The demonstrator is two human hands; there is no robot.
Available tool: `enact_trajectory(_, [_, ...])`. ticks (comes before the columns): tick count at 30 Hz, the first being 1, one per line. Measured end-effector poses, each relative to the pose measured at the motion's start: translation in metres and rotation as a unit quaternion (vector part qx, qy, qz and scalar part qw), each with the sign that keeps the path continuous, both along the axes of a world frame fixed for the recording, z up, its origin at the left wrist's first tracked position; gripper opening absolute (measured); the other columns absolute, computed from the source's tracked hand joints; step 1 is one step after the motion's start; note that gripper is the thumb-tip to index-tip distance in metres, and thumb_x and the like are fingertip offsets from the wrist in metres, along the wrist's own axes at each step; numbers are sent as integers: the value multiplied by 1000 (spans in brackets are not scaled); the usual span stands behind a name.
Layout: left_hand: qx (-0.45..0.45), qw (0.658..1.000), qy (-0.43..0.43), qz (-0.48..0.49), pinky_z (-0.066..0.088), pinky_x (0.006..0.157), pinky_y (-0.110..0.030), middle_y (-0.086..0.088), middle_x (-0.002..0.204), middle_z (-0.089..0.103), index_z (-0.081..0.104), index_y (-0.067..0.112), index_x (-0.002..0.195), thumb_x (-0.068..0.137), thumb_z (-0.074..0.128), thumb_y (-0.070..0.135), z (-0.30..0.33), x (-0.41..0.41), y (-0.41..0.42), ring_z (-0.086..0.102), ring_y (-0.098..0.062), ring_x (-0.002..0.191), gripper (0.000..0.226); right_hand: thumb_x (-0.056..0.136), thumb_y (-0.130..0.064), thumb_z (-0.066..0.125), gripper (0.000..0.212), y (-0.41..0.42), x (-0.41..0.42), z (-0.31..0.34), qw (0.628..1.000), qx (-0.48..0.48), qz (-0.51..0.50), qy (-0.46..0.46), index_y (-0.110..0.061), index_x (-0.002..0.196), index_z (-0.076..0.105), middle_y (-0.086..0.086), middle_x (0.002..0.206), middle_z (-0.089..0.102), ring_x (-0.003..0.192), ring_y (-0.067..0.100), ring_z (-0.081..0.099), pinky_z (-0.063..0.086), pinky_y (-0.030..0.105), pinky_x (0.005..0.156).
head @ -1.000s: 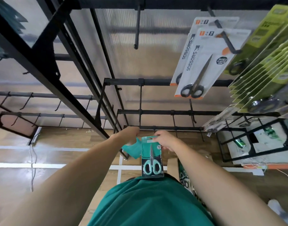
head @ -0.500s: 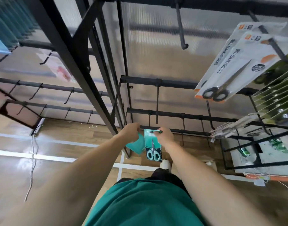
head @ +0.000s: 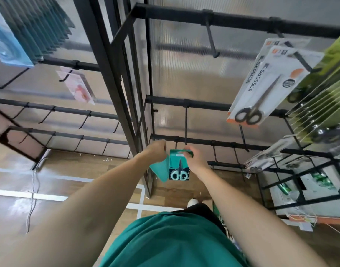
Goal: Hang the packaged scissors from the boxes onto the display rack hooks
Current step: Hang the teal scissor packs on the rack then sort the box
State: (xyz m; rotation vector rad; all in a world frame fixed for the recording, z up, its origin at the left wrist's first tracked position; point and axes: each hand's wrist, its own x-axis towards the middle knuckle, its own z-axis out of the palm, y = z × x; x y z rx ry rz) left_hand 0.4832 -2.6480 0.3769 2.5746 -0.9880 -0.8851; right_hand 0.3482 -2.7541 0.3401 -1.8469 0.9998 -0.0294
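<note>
A teal card pack with pale-handled scissors (head: 178, 166) hangs from my fingers just below a low black hook (head: 185, 130) of the display rack (head: 203, 105). My right hand (head: 194, 158) pinches the pack's top edge. My left hand (head: 157, 151) grips the top of a second teal pack (head: 159, 169) that fans out to the left behind the first. Both hands are close together under the rack's lower bar.
White scissors packs (head: 261, 83) and several green packs (head: 323, 93) hang at the upper right. Blue packs (head: 17, 35) hang upper left. A bare hook (head: 211, 41) juts out at the top. White boxes (head: 309, 182) sit low on the right. A cable (head: 31, 193) lies on the wooden floor.
Both hands have lifted the teal packs up and away from my body toward the low hooks. The camera has tilted, bringing more of the rack's left side into view.
</note>
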Motion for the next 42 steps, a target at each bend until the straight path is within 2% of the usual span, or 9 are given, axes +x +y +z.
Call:
enact_trajectory(6, [-21, 1000, -4, -9, 48, 59, -28, -3, 89, 57, 49, 16, 98, 92, 56, 12, 29, -6, -2, 58, -14, 73, 10, 103, -21, 51, 8, 7, -21, 34, 996, -38, -11, -83, -24, 108, 57, -4, 115, 59, 107, 14, 62, 54, 17, 58])
enact_trajectory(11, [-8, 999, -39, -13, 51, 58, -27, -3, 88, 60, 50, 17, 101, 96, 54, 19, 49, -10, -7, 62, -15, 71, 7, 102, -19, 53, 5, 16, -32, 63, 985, -67, 12, -157, -20, 105, 57, -2, 113, 58, 106, 17, 64, 62, 29, 67])
enact_trajectory(15, [-17, 998, -51, -17, 50, 56, -26, -2, 87, 61, 49, 18, 93, 98, 52, 20, 60, -11, -7, 62, -14, 69, 6, 104, -19, 48, 7, 28, -29, 79, 981, -93, -5, -170, -15, 102, 53, -1, 105, 60, 97, 16, 66, 61, 29, 64])
enact_trajectory(19, [-29, 998, -60, -15, 59, 71, -34, -7, 96, 65, 52, 15, 98, 96, 50, 16, 63, -10, 0, 67, -21, 79, 3, 106, -20, 43, 7, 37, -20, 88, 983, -133, -40, -124, -14, 103, 46, -1, 99, 58, 78, 7, 61, 52, 20, 53])
enact_trajectory(24, [-29, 998, -59, -5, 53, 64, -28, -3, 88, 60, 49, 18, 92, 95, 53, 17, 65, -10, 6, 63, -17, 72, 5, 105, -21, 44, 8, 35, -23, 84, 980, -175, 3, -90, -16, 98, 44, 2, 102, 60, 81, 9, 60, 50, 20, 51])
enact_trajectory(27, [-25, 998, -63, -6, 48, 64, -28, -3, 87, 58, 51, 17, 95, 94, 54, 15, 67, -10, 6, 59, -16, 71, 3, 104, -21, 47, 8, 29, -25, 78, 984, -156, -5, -92, -16, 98, 46, 1, 104, 60, 88, 12, 59, 58, 26, 55])
enact_trajectory(31, [-27, 997, -68, -18, 43, 59, -26, -3, 86, 56, 51, 15, 94, 91, 53, 11, 67, -9, 5, 54, -15, 68, 5, 105, -23, 48, 11, 16, -11, 76, 985, -153, -35, -66, -16, 97, 50, -3, 96, 59, 79, 7, 60, 62, 32, 60])
enact_trajectory(38, [-23, 995, -89, -46, 50, 75, -32, -2, 89, 51, 51, 15, 102, 93, 56, 11, 67, -4, 3, 56, -19, 84, 12, 101, -35, 54, 19, -24, 27, 91, 974, -222, -36, 37, -16, 99, 55, -1, 87, 61, 63, 6, 56, 37, 21, 46])
enact_trajectory(42, [-23, 994, -86, -55, 53, 79, -33, -3, 91, 52, 51, 16, 102, 93, 56, 10, 66, 0, 2, 55, -16, 79, 13, 97, -42, 59, 27, -40, 42, 87, 977, -165, -108, 77, -15, 101, 58, 1, 89, 66, 65, 13, 62, 56, 29, 54])
